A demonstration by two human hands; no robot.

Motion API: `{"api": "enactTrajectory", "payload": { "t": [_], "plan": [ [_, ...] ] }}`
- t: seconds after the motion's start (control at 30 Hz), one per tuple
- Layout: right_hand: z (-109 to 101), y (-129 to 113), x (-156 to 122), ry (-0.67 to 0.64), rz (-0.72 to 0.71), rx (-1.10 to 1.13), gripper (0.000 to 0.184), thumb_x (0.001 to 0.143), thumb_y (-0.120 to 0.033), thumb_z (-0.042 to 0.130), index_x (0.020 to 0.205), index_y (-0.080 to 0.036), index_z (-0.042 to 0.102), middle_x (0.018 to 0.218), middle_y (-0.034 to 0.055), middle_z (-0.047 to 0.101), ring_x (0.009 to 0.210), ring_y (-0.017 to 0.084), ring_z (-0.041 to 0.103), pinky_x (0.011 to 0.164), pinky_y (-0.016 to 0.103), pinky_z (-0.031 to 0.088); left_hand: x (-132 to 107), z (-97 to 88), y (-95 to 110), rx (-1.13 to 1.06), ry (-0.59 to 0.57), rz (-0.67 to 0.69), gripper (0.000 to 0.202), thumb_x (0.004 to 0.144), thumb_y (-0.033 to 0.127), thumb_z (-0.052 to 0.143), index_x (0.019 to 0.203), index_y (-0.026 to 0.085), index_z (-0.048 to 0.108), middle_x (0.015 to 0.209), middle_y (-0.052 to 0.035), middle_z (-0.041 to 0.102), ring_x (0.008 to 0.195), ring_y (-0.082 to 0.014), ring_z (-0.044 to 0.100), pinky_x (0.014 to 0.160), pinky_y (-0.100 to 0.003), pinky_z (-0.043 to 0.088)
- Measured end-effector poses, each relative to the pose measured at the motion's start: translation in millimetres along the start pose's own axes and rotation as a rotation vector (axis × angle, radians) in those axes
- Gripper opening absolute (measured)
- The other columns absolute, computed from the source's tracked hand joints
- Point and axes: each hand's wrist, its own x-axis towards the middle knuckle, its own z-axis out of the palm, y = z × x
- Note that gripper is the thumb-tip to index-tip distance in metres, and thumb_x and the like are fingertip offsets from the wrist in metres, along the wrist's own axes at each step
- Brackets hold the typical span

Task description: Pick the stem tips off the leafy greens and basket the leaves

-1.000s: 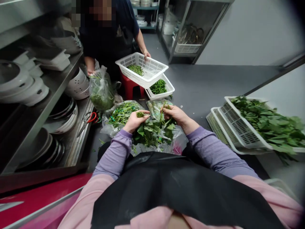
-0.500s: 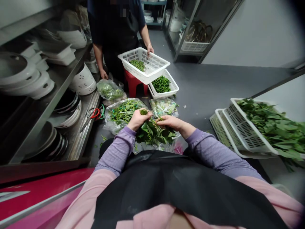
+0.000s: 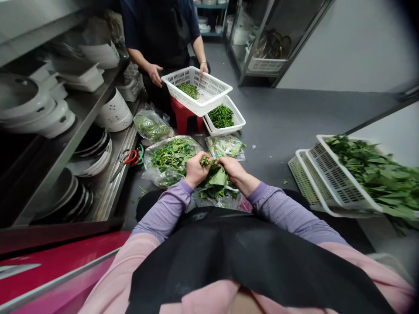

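A bunch of leafy greens (image 3: 216, 178) hangs from my hands, its leaves drooping over a plastic bag between my knees. My left hand (image 3: 197, 169) is wrapped round the stems, whose ends poke out above the fist. Pressed close beside it, my right hand (image 3: 234, 170) pinches stems of the same bunch; its fingertips are partly hidden. Just beyond my left hand lies an open plastic bag of cut greens (image 3: 173, 155). A flatter plastic bag of stalks (image 3: 225, 147) lies past my right hand.
A co-worker holds a white basket (image 3: 214, 106) over a red stool (image 3: 185, 117). Behind it stands a basket of green peppers (image 3: 221, 117). Red-handled scissors (image 3: 126, 160) rest on the steel shelf at left. Stacked baskets (image 3: 340, 174) heaped with greens stand at right.
My hands have come closer together, the left moving right and the right moving left, with the bunch between them. The co-worker's hand has risen from the bag to the white basket.
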Motion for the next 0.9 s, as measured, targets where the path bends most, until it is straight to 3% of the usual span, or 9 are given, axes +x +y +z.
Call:
{"api": "enactTrajectory", "payload": {
  "t": [0.2,0.33,0.43,0.53,0.63,0.7,0.77,0.83,0.9],
  "plan": [
    [-26,10,12,0.19,-0.338,-0.553,0.018,0.063,-0.03,0.05,0.051,-0.018,0.043,0.054,0.0008,0.048,0.06,0.013,0.044,0.056,0.024,0.032,-3,-5.1,8,0.013,0.071,0.053,0.018,0.075,0.035,0.057,0.072,0.018,0.055,0.068,-0.0014,0.06,0.061,-0.0106,0.053,0.061,-0.022,0.04],
    [-42,23,7,-0.061,-0.162,-0.293,0.027,0.069,-0.04,0.049,0.056,-0.019,0.04,0.049,-0.0026,0.042,0.047,0.009,0.036,0.049,0.024,0.03,0,2.4,0,-0.066,0.07,-0.095,0.016,0.072,0.031,0.059,0.069,0.017,0.054,0.063,0.0003,0.058,0.058,-0.0103,0.051,0.059,-0.022,0.039],
    [-45,30,5,-0.197,-0.031,-0.102,0.037,0.064,-0.053,0.058,0.062,-0.018,0.045,0.049,-0.0035,0.045,0.044,0.009,0.04,0.047,0.024,0.032,2,12.7,-12,-0.158,0.017,-0.246,0.017,0.069,0.029,0.061,0.064,0.016,0.052,0.058,0.0012,0.056,0.054,-0.0099,0.049,0.057,-0.023,0.039],
    [-55,29,10,-0.12,-0.017,-0.052,0.042,0.054,-0.052,0.069,0.07,-0.017,0.053,0.049,-0.0044,0.046,0.045,0.009,0.042,0.047,0.024,0.034,4,14.2,-17,-0.29,-0.046,-0.327,0.018,0.067,0.029,0.063,0.063,0.015,0.052,0.056,0.0007,0.057,0.053,-0.0103,0.051,0.057,-0.023,0.04],
    [-69,18,15,-0.028,-0.071,0.056,0.045,0.054,-0.053,0.068,0.08,-0.016,0.06,0.043,-0.0077,0.037,0.042,0.009,0.038,0.048,0.026,0.037,8,7.0,-13,-0.439,-0.027,-0.391,0.019,0.065,0.03,0.064,0.066,0.015,0.054,0.056,0.0,0.058,0.054,-0.011,0.053,0.059,-0.025,0.042],
    [-72,7,14,-0.081,-0.098,-0.018,0.048,0.058,-0.053,0.065,0.087,-0.015,0.064,0.042,-0.0076,0.037,0.041,0.008,0.036,0.048,0.026,0.036,11,1.7,-9,-0.489,-0.039,-0.402,0.02,0.064,0.03,0.066,0.067,0.014,0.055,0.058,-0.0006,0.06,0.055,-0.0115,0.055,0.061,-0.026,0.043],
    [-68,-5,10,-0.19,-0.148,-0.201,0.049,0.06,-0.049,0.065,0.093,-0.013,0.066,0.048,-0.0044,0.047,0.045,0.009,0.041,0.05,0.025,0.036,12,-1.4,-6,-0.506,-0.089,-0.385,0.021,0.064,0.031,0.067,0.068,0.014,0.056,0.059,-0.001,0.061,0.056,-0.0116,0.055,0.061,-0.026,0.044],
    [-57,-12,5,-0.285,-0.223,-0.37,0.044,0.06,-0.045,0.066,0.09,-0.011,0.069,0.058,-0.0013,0.057,0.052,0.009,0.046,0.054,0.024,0.037,13,-2.0,-4,-0.515,-0.127,-0.37,0.022,0.064,0.032,0.067,0.069,0.014,0.056,0.059,-0.0009,0.061,0.056,-0.0116,0.055,0.061,-0.026,0.044],
    [-45,-13,0,-0.285,-0.273,-0.479,0.038,0.061,-0.042,0.064,0.083,-0.011,0.07,0.061,0.0002,0.06,0.055,0.01,0.049,0.056,0.023,0.038,12,-0.6,-5,-0.508,-0.12,-0.359,0.023,0.065,0.033,0.067,0.07,0.014,0.056,0.059,-0.0008,0.061,0.055,-0.0117,0.055,0.06,-0.026,0.044]
  ]
}}
